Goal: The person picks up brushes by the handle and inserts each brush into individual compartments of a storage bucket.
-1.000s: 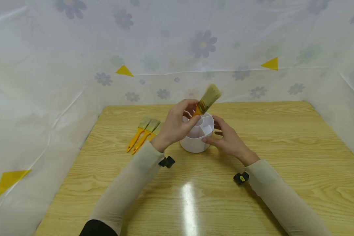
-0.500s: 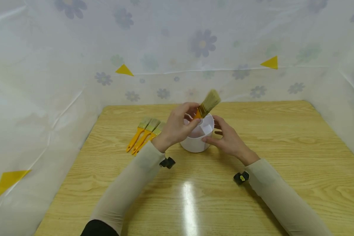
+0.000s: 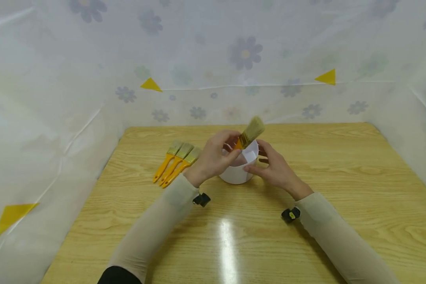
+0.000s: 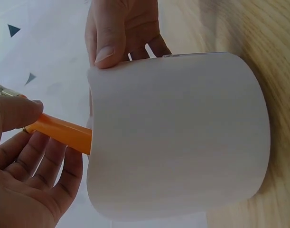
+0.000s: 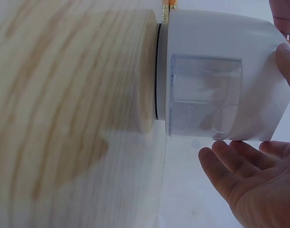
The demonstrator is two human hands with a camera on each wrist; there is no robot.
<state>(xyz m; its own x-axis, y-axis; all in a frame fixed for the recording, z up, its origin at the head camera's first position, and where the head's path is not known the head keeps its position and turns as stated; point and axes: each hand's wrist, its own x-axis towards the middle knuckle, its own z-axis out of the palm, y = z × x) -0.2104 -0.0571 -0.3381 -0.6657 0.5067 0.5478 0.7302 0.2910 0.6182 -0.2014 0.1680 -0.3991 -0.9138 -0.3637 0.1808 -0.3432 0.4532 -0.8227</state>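
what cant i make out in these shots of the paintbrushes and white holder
- Held paintbrush, lower handle end: left wrist view, hidden behind the wall of the white holder.
- Some of the holder's compartments: head view, covered by the left hand.
- Lettering at the clear panel: right wrist view, too faint to read fully.
- Three lying paintbrushes: right wrist view, handles cut off by top edge.

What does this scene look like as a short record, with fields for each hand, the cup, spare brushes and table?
Left hand: pinches a brush, bristles up, handle end inside the cup
Right hand: thumb and fingers at the cup's side
Cup: white, upright, clear panel on one side
Spare brushes: three, side by side, left of the cup
Table: wood-grained
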